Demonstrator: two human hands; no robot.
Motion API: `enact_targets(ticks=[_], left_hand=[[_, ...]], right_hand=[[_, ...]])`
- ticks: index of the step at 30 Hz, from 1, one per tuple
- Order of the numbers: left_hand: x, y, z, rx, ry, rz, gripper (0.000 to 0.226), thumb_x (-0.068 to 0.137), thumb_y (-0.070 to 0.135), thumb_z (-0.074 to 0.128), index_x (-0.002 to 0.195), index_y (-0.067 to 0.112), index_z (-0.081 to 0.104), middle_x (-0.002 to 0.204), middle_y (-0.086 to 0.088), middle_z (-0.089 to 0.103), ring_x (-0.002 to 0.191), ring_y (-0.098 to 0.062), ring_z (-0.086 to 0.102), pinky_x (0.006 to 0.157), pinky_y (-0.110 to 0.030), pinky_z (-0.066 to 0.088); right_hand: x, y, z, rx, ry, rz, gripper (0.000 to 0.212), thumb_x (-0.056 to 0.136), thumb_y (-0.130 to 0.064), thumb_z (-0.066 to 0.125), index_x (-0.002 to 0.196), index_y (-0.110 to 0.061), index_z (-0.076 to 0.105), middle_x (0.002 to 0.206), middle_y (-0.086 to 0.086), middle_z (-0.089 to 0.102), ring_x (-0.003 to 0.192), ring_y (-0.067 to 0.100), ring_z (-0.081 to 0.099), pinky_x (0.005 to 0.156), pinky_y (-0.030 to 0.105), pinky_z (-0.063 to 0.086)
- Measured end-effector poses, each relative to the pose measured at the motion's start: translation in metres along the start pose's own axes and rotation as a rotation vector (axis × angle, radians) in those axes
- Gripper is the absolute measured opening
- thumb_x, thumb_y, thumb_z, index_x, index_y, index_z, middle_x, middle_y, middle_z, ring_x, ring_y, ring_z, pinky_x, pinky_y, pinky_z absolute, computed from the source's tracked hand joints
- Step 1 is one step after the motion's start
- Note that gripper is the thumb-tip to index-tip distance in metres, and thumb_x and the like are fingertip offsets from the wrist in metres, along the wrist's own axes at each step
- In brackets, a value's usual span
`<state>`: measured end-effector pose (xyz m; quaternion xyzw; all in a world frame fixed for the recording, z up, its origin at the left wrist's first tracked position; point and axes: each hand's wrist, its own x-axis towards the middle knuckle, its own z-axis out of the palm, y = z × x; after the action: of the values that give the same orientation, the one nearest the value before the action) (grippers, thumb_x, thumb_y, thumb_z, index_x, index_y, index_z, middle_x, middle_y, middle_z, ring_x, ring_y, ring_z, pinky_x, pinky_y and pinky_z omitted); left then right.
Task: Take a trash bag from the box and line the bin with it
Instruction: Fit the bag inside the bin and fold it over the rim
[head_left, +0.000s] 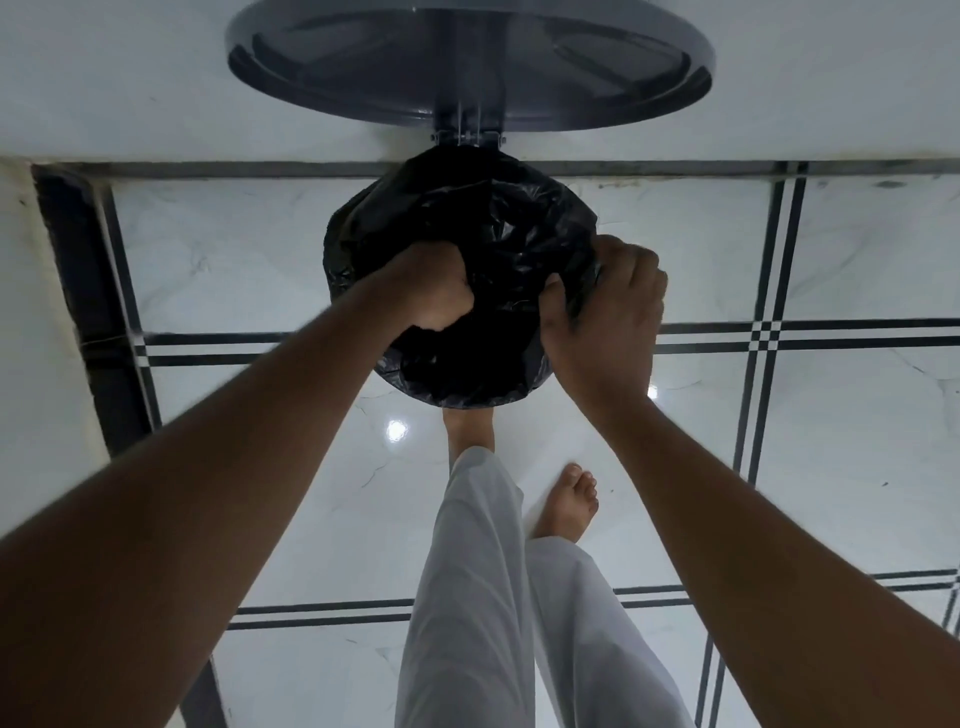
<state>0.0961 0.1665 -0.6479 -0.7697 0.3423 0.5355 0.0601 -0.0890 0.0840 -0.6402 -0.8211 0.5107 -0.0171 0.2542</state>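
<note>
A black trash bag covers the round bin's mouth below me, its plastic crumpled inward and draped over the rim all around. The bin body is hidden under the bag. The bin's dark grey round lid stands swung up against the white wall on its hinge. My left hand is fisted on a bunch of bag plastic at the near left of the opening. My right hand pinches the bag's edge at the right rim. One bare foot is under the bin's front, probably on a pedal.
The floor is glossy white marble tile with black double lines. A white wall runs behind the bin. A dark vertical strip borders the left side. My legs in white trousers and my other bare foot stand just before the bin.
</note>
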Motion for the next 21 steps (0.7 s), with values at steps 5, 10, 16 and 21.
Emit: enact_targets(ticks=[5,10,16,21], left_hand=[[-0.011,-0.007,0.039,0.418,0.042,0.032,0.057,0.098,0.037,0.065,0.151,0.018,0.055,0.148,-0.013,0.061,0.136,-0.037,0.059,0.113,-0.054,0.050],[-0.005,-0.031,0.041,0.728,-0.013,-0.088,0.089,0.095,0.069,0.061,0.164,0.017,0.038,0.163,-0.012,0.048,0.151,-0.038,0.043,0.124,-0.054,0.032],[-0.009,0.003,0.043,0.622,0.216,0.119,0.049,0.102,0.031,0.057,0.149,0.015,0.055,0.144,-0.012,0.063,0.130,-0.036,0.064,0.102,-0.048,0.051],[0.042,-0.008,0.072,0.002,0.180,0.030,0.059,0.103,0.029,0.056,0.159,0.015,0.043,0.159,-0.016,0.049,0.142,-0.042,0.055,0.114,-0.053,0.050]], right_hand=[[0.002,-0.018,0.020,-0.175,-0.380,-0.463,0.042,0.094,-0.036,0.080,0.129,-0.014,0.074,0.125,0.011,0.073,0.123,0.038,0.064,0.109,0.055,0.052],[0.030,-0.025,0.034,-0.899,-0.679,-0.391,0.098,0.099,-0.054,0.063,0.177,-0.017,0.016,0.181,0.016,0.021,0.169,0.039,0.007,0.130,0.075,-0.009],[0.005,-0.033,0.028,-0.596,-0.529,-0.395,0.081,0.094,-0.038,0.068,0.167,-0.015,0.042,0.174,0.015,0.039,0.167,0.042,0.019,0.131,0.076,-0.006],[-0.031,0.000,0.028,-0.259,-0.278,-0.342,0.064,0.102,-0.026,0.061,0.162,-0.007,0.050,0.177,0.018,0.036,0.169,0.042,0.020,0.136,0.068,0.008]])
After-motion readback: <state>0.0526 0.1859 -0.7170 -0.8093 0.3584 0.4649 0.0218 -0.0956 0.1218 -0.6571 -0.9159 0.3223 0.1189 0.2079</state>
